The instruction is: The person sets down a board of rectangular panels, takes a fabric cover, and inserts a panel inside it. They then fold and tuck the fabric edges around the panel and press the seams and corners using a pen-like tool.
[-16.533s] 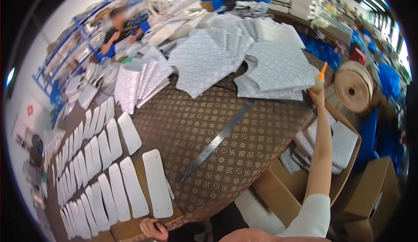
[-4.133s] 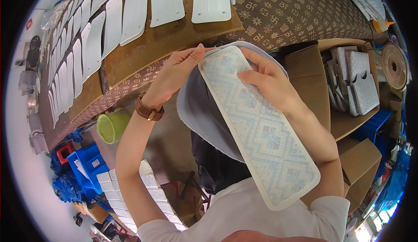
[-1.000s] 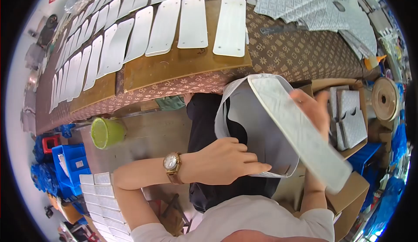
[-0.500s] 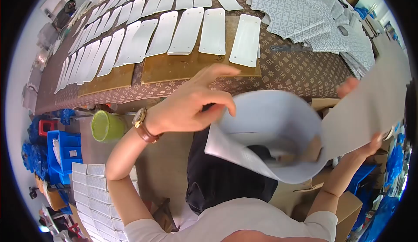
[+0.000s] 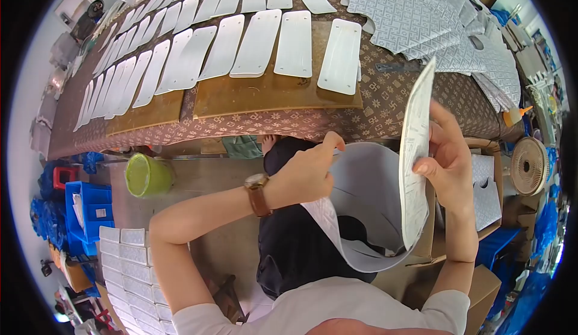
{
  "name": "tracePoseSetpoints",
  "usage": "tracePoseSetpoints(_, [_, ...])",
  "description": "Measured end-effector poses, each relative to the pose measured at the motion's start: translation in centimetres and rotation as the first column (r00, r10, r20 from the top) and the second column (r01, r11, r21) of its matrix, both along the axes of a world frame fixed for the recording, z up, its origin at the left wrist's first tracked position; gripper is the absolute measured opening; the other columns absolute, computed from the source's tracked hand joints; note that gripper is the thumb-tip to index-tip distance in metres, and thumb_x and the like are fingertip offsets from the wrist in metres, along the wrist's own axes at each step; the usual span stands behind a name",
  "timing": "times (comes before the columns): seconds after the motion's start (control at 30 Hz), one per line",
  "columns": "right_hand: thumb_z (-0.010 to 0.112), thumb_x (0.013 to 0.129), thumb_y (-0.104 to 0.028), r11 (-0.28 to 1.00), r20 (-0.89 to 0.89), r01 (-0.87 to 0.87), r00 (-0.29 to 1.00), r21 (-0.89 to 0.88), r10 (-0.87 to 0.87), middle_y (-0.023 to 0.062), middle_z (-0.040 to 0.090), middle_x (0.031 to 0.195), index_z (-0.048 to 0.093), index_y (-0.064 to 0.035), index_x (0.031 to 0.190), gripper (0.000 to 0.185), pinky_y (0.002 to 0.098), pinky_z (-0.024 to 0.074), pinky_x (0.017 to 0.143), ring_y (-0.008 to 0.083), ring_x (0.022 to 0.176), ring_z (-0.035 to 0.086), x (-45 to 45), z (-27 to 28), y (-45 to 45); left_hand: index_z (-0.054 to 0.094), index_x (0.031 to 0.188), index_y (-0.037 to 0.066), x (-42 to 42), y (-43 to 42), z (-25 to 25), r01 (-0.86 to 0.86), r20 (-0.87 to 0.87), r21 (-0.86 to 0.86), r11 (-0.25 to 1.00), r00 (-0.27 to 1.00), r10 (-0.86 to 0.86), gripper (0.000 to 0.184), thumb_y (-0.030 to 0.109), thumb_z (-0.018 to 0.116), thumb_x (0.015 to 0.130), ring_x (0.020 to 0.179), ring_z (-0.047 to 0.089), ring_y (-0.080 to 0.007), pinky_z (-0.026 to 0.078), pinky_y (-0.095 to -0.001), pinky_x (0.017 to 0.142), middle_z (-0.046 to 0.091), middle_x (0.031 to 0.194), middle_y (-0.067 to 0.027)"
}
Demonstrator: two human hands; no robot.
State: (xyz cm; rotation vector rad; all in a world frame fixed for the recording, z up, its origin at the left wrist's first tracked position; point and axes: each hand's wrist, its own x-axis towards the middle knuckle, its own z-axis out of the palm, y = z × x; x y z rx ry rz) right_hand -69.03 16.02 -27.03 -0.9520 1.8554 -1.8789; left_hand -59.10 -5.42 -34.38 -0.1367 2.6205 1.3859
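A large flexible patterned sheet (image 5: pixel 370 172) is bent into a loop above my lap, its plain grey face inward. A cut-out in it shows dark cloth behind. My left hand (image 5: pixel 307 175), wearing a wristwatch, has its fingers curled at the sheet's left edge; the fingertips are partly hidden. On the other side, my right hand (image 5: pixel 448 154) pinches the raised right end between thumb and fingers, and that end stands almost edge-on. Beyond my hands, white rounded strips (image 5: pixel 340 56) with small holes near their corners lie in rows on the table.
More patterned sheets (image 5: pixel 415 21) are piled on the brown patterned tablecloth (image 5: pixel 391 103), near a dark flat tool (image 5: pixel 397 67). Below are a green bucket (image 5: pixel 144 175), blue crates (image 5: pixel 90 208), an open carton (image 5: pixel 497 196) and a fan (image 5: pixel 528 166).
My right hand has moved inward to the left, turning its end of the sheet upright and edge-on. My left hand has moved right and down and closed on the left edge.
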Motion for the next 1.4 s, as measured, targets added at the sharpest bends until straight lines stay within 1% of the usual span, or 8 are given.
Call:
tracePoseSetpoints(0.2, [0.068, 0.092, -0.013, 0.993, 0.225, -0.045, 0.974, 0.109, 0.019, 0.0055, 0.067, 0.102, 0.049, -0.0009, 0.124, 0.039, 0.0216, 0.0473, 0.074, 0.0067, 0.088, 0.062, -1.3, -1.7, -0.1, 0.056, 0.115, 0.001, -2.5, -3.8, -1.8, 0.273, -0.182, 0.03, 0.962, 0.947, -0.263, 0.036, -0.003, 0.057, 0.079, 0.109, 0.06, -0.0355, 0.048, -0.0402, 0.091, 0.065, 0.108, -0.0176])
tracePoseSetpoints(0.3, [0.062, 0.095, -0.007, 0.97, 0.292, -0.178, 0.948, 0.163, 0.125, 0.0047, 0.068, 0.097, 0.049, -0.0017, 0.124, 0.032, 0.0214, 0.0475, 0.073, 0.0055, 0.086, 0.062, -1.9, -4.6, -1.2, 0.058, 0.121, 0.0, -1.7, -3.0, -3.8, 0.114, -0.298, 0.262, 0.958, 0.954, -0.032, 0.045, -0.006, 0.053, 0.077, 0.115, 0.059, -0.0304, 0.046, -0.0365, 0.097, 0.063, 0.116, -0.0166])
tracePoseSetpoints(0.43, [0.062, 0.095, -0.007, 0.921, 0.369, -0.312, 0.905, 0.235, 0.212, 0.0034, 0.067, 0.093, 0.051, -0.0019, 0.117, 0.025, 0.0214, 0.0478, 0.073, 0.0047, 0.083, 0.061, -1.8, -7.1, -2.4, 0.061, 0.123, 0.0, -1.1, -3.7, -3.6, 0.152, -0.291, 0.175, 0.973, 0.952, -0.096, 0.046, -0.005, 0.055, 0.077, 0.113, 0.06, -0.0233, 0.047, -0.031, 0.096, 0.062, 0.12, -0.0136])
tracePoseSetpoints(0.6, [0.065, 0.094, -0.012, 0.72, 0.103, -0.348, 0.926, 0.6, 0.362, 0.0034, 0.066, 0.086, 0.05, -0.0018, 0.12, 0.031, 0.0232, 0.047, 0.067, 0.0055, 0.075, 0.059, -3.1, -9.1, -2.7, 0.062, 0.121, -0.001, -2.1, -6.0, -1.6, 0.045, 0.027, 0.403, 0.914, 0.998, -0.061, 0.046, -0.007, 0.053, 0.076, 0.108, 0.06, -0.0189, 0.047, -0.028, 0.093, 0.063, 0.115, -0.0119])
tracePoseSetpoints(0.7, [0.067, 0.093, -0.016, 0.698, -0.231, -0.148, 0.879, 0.701, 0.418, 0.002, 0.065, 0.081, 0.05, -0.0027, 0.123, 0.037, 0.0233, 0.0455, 0.065, 0.0051, 0.072, 0.056, -3.2, -11.3, -2.6, 0.061, 0.125, 0.0, -2.5, -5.4, -1.4, 0.13, -0.046, 0.093, 0.987, 0.991, -0.126, 0.052, -0.01, 0.047, 0.076, 0.098, 0.059, -0.0133, 0.048, -0.0255, 0.085, 0.065, 0.11, -0.0083])
tracePoseSetpoints(0.8, [0.069, 0.092, -0.022, 0.823, 0.349, -0.262, 0.933, 0.503, 0.084, 0.0, 0.063, 0.081, 0.057, -0.0034, 0.12, 0.035, 0.0243, 0.0438, 0.065, 0.0045, 0.074, 0.053, -1.9, -11.1, -4.5, 0.062, 0.126, 0.001, -2.6, -5.4, -2.6, 0.134, -0.078, 0.157, 0.979, 0.989, -0.123, 0.054, -0.011, 0.044, 0.076, 0.092, 0.056, -0.0106, 0.047, -0.0239, 0.077, 0.065, 0.109, -0.0054])
tracePoseSetpoints(0.93, [0.069, 0.093, -0.023, 0.744, 0.502, -0.361, 0.864, 0.562, 0.041, -0.0012, 0.062, 0.087, 0.063, -0.0035, 0.112, 0.028, 0.0243, 0.0439, 0.071, 0.0044, 0.08, 0.052, -3.0, -10.7, -5.6, 0.063, 0.125, 0.005, -2.4, -5.2, -2.6, 0.06, -0.033, 0.313, 0.948, 0.998, -0.052, 0.051, -0.01, 0.046, 0.08, 0.089, 0.053, -0.007, 0.045, -0.0208, 0.07, 0.066, 0.109, -0.0008])
tracePoseSetpoints(1.4, [0.06, 0.099, -0.022, 0.763, 0.494, -0.387, 0.863, 0.518, 0.102, 0.0003, 0.064, 0.096, 0.063, -0.0029, 0.119, 0.028, 0.0271, 0.044, 0.076, 0.0067, 0.085, 0.052, -4.0, -11.5, -6.2, 0.047, 0.139, 0.013, -2.1, -5.1, -2.4, -0.087, 0.05, 0.38, 0.921, 0.996, 0.073, 0.045, 0.007, 0.058, 0.096, 0.091, 0.057, -0.005, 0.048, -0.0214, 0.068, 0.064, 0.107, 0.0012])
